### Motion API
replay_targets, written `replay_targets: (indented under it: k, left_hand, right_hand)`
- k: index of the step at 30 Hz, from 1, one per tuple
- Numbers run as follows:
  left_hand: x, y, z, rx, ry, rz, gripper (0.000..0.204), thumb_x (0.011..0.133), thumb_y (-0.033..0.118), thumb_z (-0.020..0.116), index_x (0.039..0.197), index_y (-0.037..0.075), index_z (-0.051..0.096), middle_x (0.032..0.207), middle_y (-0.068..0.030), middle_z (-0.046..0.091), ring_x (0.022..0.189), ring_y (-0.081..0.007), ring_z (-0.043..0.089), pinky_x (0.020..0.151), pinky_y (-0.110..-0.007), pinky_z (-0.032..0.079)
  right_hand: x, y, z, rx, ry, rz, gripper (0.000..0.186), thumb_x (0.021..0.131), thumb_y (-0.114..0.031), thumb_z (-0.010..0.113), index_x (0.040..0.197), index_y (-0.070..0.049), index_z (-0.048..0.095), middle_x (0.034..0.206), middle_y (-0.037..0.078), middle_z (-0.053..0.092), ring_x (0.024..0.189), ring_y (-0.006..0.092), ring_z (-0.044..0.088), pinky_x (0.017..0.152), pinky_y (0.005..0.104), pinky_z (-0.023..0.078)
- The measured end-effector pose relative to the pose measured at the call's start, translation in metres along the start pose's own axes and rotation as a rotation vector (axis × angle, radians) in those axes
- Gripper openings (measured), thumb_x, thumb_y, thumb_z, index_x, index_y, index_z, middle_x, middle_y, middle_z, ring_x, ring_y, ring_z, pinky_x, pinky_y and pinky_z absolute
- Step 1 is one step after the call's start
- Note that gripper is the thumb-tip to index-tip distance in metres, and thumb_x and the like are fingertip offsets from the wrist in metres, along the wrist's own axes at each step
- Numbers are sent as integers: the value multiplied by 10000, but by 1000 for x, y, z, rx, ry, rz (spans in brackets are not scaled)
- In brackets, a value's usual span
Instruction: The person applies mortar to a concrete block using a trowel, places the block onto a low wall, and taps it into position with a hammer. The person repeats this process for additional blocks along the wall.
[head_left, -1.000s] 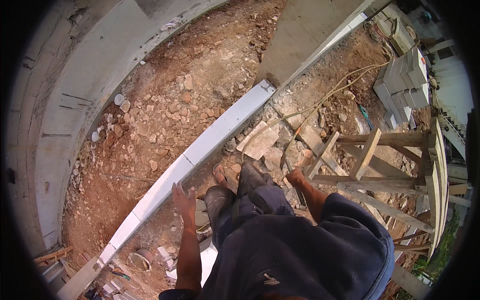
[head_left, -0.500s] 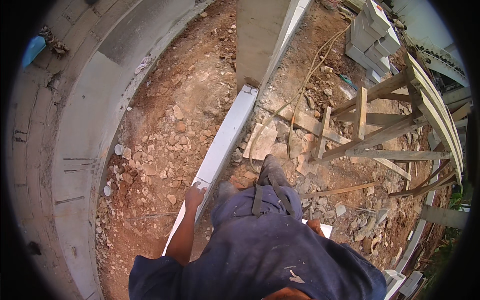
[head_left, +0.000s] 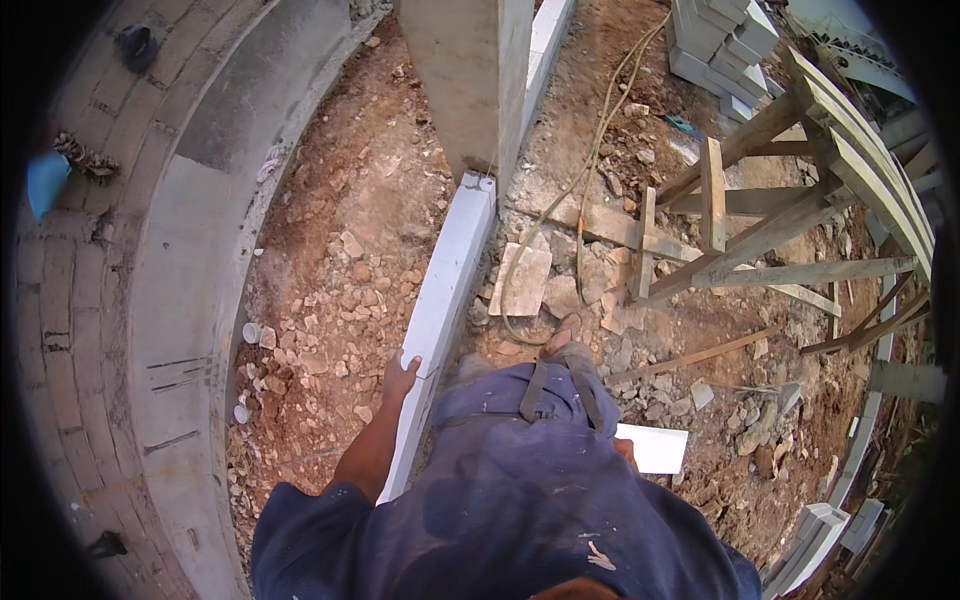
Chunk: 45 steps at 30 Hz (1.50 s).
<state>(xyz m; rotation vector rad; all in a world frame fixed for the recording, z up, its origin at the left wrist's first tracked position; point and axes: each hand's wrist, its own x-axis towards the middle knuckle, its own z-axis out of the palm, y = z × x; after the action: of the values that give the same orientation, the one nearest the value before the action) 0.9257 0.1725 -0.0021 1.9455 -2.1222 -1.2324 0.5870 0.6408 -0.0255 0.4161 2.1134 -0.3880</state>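
Observation:
A low wall of white blocks [head_left: 455, 240] runs from beside me toward the concrete column [head_left: 462, 80]. On its top, near a joint between two blocks, rests my left hand [head_left: 400, 380], thumb and fingers apart. At my right side, mostly covered by my dark shirt, my right hand [head_left: 626, 453] is closed at the edge of a white block [head_left: 655, 449]. Only one flat face of that block shows. Rubble [head_left: 340, 290] lies along the wall's left side.
Wooden trestle framing [head_left: 740, 240] stands to the right, near a hose [head_left: 592, 170] on the ground. Stacked pale blocks [head_left: 720, 50] stand at the far right. A curved concrete wall [head_left: 190, 260] bounds the left. A loose plank [head_left: 690, 355] lies ahead of my right hand.
My view has shifted, and a foot now shows ahead of me. The white block at my right hand has come further out to the right. My left hand stays on the wall.

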Motion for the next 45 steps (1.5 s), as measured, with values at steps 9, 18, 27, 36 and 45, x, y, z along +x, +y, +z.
replay_targets:
  k: [9, 18, 27, 36, 45]
  left_hand:
    - [-18, 81, -49, 202, -198, 26, 494, 850, 390, 664, 1212, 59, 600, 954, -159, 691, 867, -296, 668, 821, -393, 494]
    - [-10, 112, -156, 55, 210, 154, 380, 887, 255, 643, 1180, 20, 581, 922, -161, 676, 842, -271, 658, 737, -375, 508]
    - [-42, 77, -100, -33, 187, 116, 187, 907, 189, 589, 869, 7, 611, 714, -161, 635, 651, -288, 618, 627, -401, 474]
    - [-36, 82, -60, -38, 119, 25, 418, 895, 425, 580, 882, 12, 642, 742, -215, 635, 718, -372, 626, 662, -462, 464]
    - [12, 45, -71, 59, -78, -28, 440, 916, 429, 529, 1018, 16, 642, 963, -243, 660, 919, -394, 634, 805, -458, 476]
  right_hand:
    - [12, -51, -53, 35, 89, -75, 201, 816, -90, 507, 704, 57, 587, 552, 126, 557, 427, 239, 552, 380, 376, 421]
    - [-42, -119, -11, -395, 233, -142, 200, 855, -110, 568, 865, 27, 714, 814, 186, 705, 800, 310, 708, 713, 385, 569]
    - [-67, -68, 2, -71, 261, -171, 320, 729, -151, 635, 861, 140, 645, 876, 291, 675, 838, 382, 688, 704, 412, 522]
    - [-46, -5, -3, -248, 258, -68, 291, 712, -135, 600, 812, 134, 647, 773, 251, 665, 731, 326, 677, 647, 400, 511]
    - [-129, -141, -17, 74, 339, -178, 286, 691, -140, 570, 786, 117, 653, 684, 215, 654, 627, 294, 662, 613, 402, 504]
